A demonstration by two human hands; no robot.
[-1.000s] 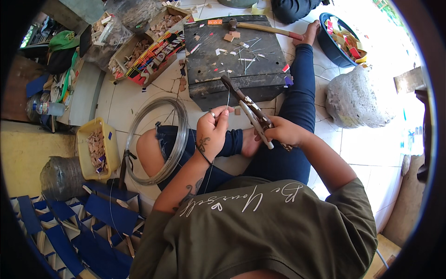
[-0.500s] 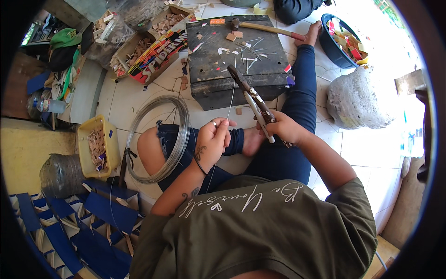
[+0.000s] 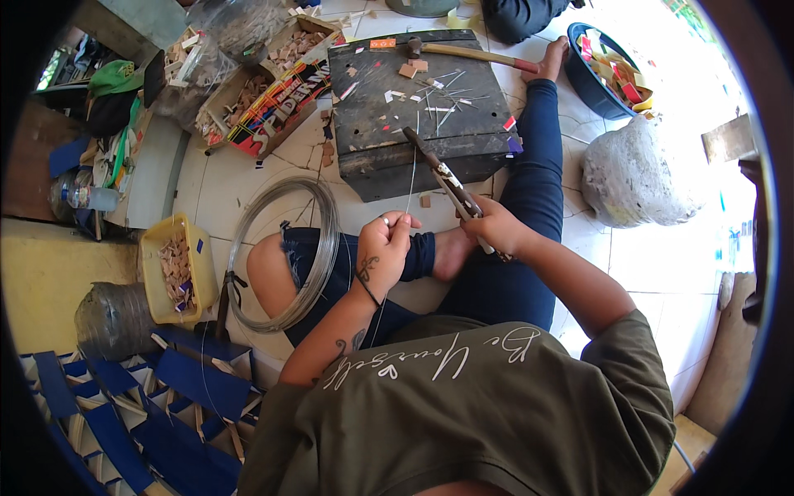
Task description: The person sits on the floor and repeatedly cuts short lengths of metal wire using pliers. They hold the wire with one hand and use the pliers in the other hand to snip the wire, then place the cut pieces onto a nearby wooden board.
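My left hand point(image 3: 385, 250) pinches a thin metal wire point(image 3: 412, 183) that runs up from my fingers toward the dark block. In my right hand point(image 3: 496, 225) are long-handled pliers point(image 3: 442, 175), dark with worn white patches, their handles squeezed close together. The jaws are at the wire, near the block's front edge; whether they bite it I cannot tell. A coil of wire point(image 3: 328, 273) stands by my bent left knee. On the dark block point(image 3: 372, 124) lie several cut wire pieces point(image 3: 447, 101), small tan and white scraps, and a hammer point(image 3: 471, 54).
Open cartons point(image 3: 273, 112) of small wooden pieces stand at the back left. A yellow tub point(image 3: 203, 256) holds more. Blue panelled frames point(image 3: 186, 380) fill the lower left. At the right are a dark basin point(image 3: 589, 89) of colourful scraps and a plastic-wrapped bundle point(image 3: 633, 178).
The pliers' handles have come closer together, and their jaws have dropped slightly along the wire. My left hand has shifted a little to the right, still pinching the wire.
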